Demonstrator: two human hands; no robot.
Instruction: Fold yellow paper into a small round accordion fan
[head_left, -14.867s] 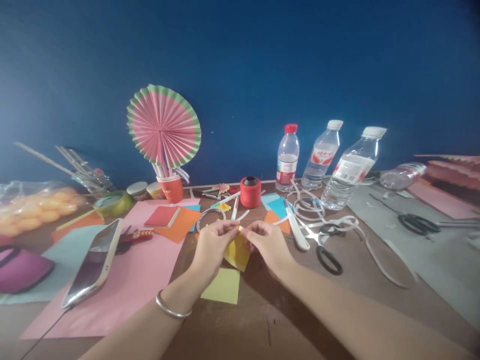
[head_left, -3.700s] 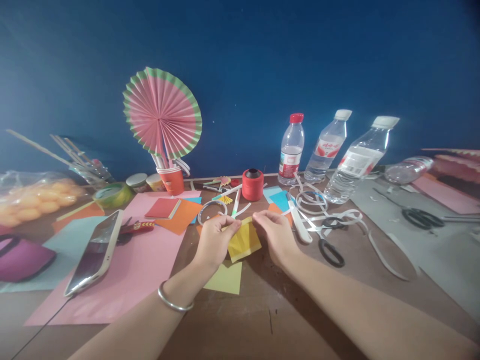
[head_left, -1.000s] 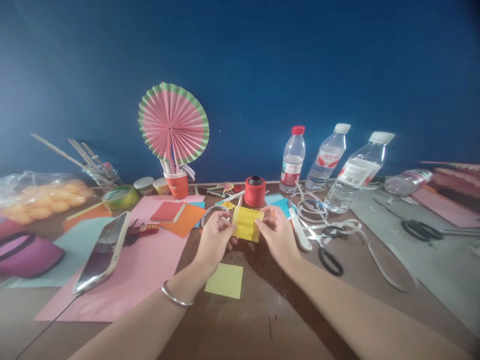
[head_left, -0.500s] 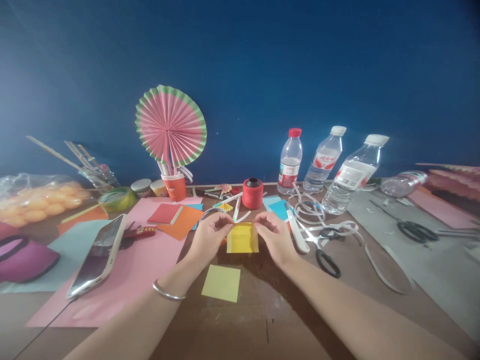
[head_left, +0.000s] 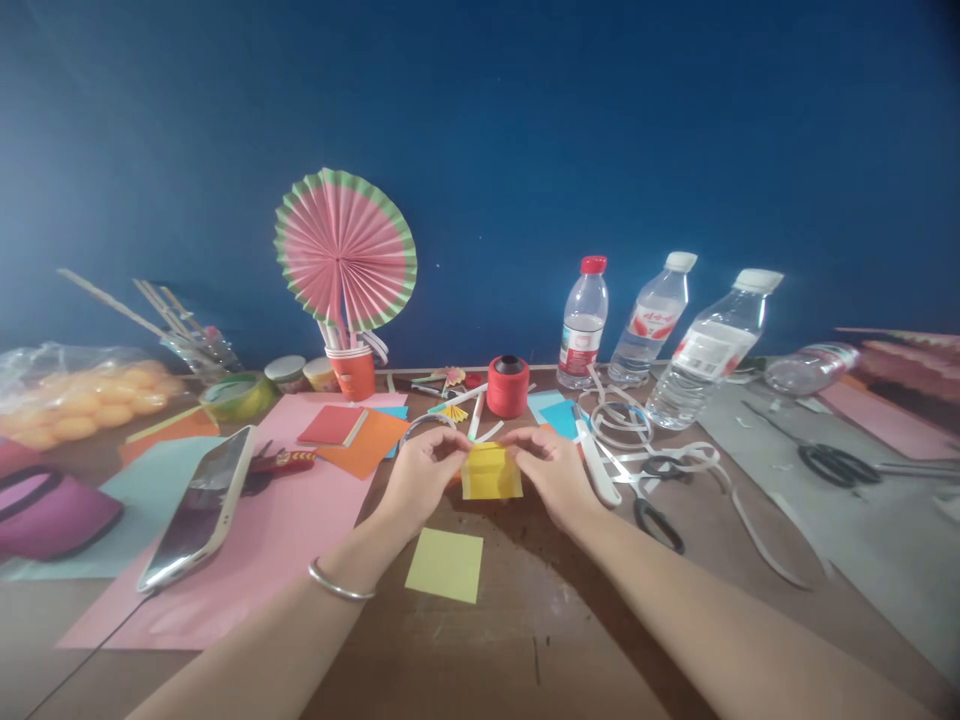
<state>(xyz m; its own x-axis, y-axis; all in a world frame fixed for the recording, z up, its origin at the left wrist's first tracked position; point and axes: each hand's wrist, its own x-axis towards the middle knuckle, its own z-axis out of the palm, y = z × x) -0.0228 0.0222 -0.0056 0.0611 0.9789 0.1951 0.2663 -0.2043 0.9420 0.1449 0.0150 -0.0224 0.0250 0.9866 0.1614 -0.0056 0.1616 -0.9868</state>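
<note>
A small yellow paper square [head_left: 491, 475], creased in strips, is held over the brown table [head_left: 525, 640] at the centre. My left hand [head_left: 421, 478] pinches its top left edge, fingers closed. On the other side my right hand [head_left: 551, 470] pinches the top right edge the same way. A paler yellow-green paper square [head_left: 445, 564] lies flat on the table just in front of my hands. A silver bangle [head_left: 336, 585] sits on my left wrist.
A phone [head_left: 199, 507] lies on pink paper [head_left: 262, 560] at left. Behind stand a pink pleated paper fan [head_left: 345, 250] in an orange cup [head_left: 351, 372], a red thread spool [head_left: 508, 385] and three water bottles [head_left: 585, 320]. Scissors [head_left: 645, 500] and white paper strips [head_left: 637, 425] lie right.
Both hands have brought the yellow paper down from a raised, tilted hold to just over the table, and the fingertips have closed in on its top edge.
</note>
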